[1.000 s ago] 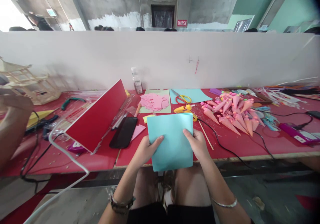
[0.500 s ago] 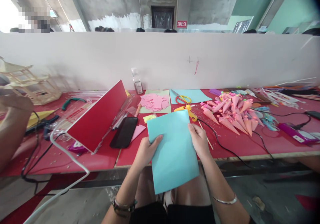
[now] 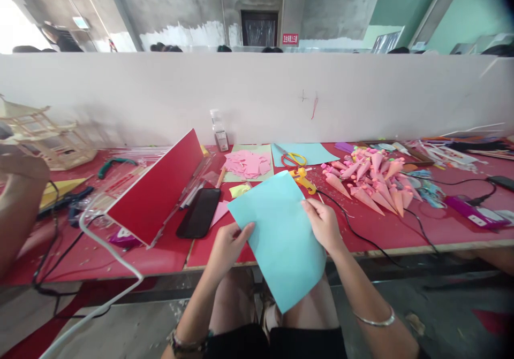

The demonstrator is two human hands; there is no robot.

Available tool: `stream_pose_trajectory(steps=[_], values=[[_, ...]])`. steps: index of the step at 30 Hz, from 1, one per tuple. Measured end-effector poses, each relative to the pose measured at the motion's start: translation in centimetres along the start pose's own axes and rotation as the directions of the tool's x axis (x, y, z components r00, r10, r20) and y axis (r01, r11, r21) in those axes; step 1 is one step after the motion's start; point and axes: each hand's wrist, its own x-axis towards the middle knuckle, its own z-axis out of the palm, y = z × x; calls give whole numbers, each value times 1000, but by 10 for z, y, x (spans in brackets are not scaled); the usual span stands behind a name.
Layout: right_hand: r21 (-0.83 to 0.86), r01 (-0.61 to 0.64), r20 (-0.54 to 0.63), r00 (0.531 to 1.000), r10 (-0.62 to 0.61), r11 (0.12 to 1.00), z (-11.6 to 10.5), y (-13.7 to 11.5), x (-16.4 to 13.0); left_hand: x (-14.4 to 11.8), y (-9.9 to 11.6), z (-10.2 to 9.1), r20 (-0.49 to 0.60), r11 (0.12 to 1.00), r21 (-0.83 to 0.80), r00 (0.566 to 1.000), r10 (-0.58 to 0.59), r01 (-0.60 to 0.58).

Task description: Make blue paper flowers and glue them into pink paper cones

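Note:
A light-blue sheet of paper [image 3: 283, 241] is held tilted above my lap, just in front of the table edge. My right hand [image 3: 323, 224] pinches its upper right edge, thumb on top and some fingers behind it. At the left edge is my left hand [image 3: 229, 245], its thumb lying over the paper and its other fingers partly hidden. Just beyond the sheet lie a yellow glue gun [image 3: 303, 181], scissors with red and yellow handles [image 3: 294, 159], and a pile of pink paper pieces [image 3: 248, 164].
A black phone [image 3: 198, 213] lies left of the sheet, beside a propped red board [image 3: 156, 188]. Many pink paper cones [image 3: 375, 180] are heaped at right, near a purple box [image 3: 476, 213]. Cables cross the red table [image 3: 257, 249]. Another person's arm [image 3: 20, 209] is at far left.
The blue sheet has turned anticlockwise, its top corner tipping left and its lower corner swinging right. My left hand has moved slightly left and down along its edge.

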Motion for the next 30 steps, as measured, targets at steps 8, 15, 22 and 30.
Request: stream_pose_trajectory(steps=[8,15,22,30], values=[[-107,237,495,855,-155,966,0,-14,13,-10,40,6,240,272,781,673,700,-562],[-114,344,682,709,-179,932,0,-26,15,3,46,22,518,93,723,626,583,-685],[-159,391,654,729,-200,906,2,-30,20,12,40,13,497,81,758,654,571,-647],[-30,313,710,676,-200,949,-13,-35,31,26,26,-9,509,2,747,574,641,-665]])
